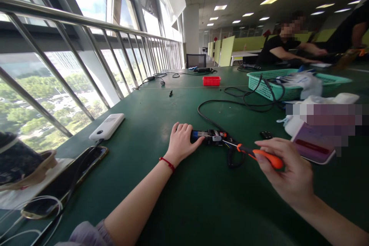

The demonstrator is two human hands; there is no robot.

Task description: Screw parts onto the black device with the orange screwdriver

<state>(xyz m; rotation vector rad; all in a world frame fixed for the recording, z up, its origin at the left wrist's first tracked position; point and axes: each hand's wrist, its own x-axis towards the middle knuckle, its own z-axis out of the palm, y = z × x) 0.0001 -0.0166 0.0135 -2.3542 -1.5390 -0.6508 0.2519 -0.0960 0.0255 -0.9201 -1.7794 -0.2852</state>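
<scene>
My left hand [182,140] lies over the left end of an opened black device [215,137] and grips it against the table. A blue cylindrical part and several small coloured wires show inside the device, and a black cable runs from it. My right hand [288,169] is closed on the orange and black handle of a screwdriver [268,157]. The screwdriver's thin shaft points left, its tip at the device's right part; whether the tip touches a screw is too small to tell. A small black piece [265,135] lies just beyond my right hand.
On the green table [161,196] are a white power bank [107,127], a phone [66,180], a red tray [211,81] and a green basket [291,92] with bags. Another phone [313,144] stands at right. A person in black [276,48] sits beyond.
</scene>
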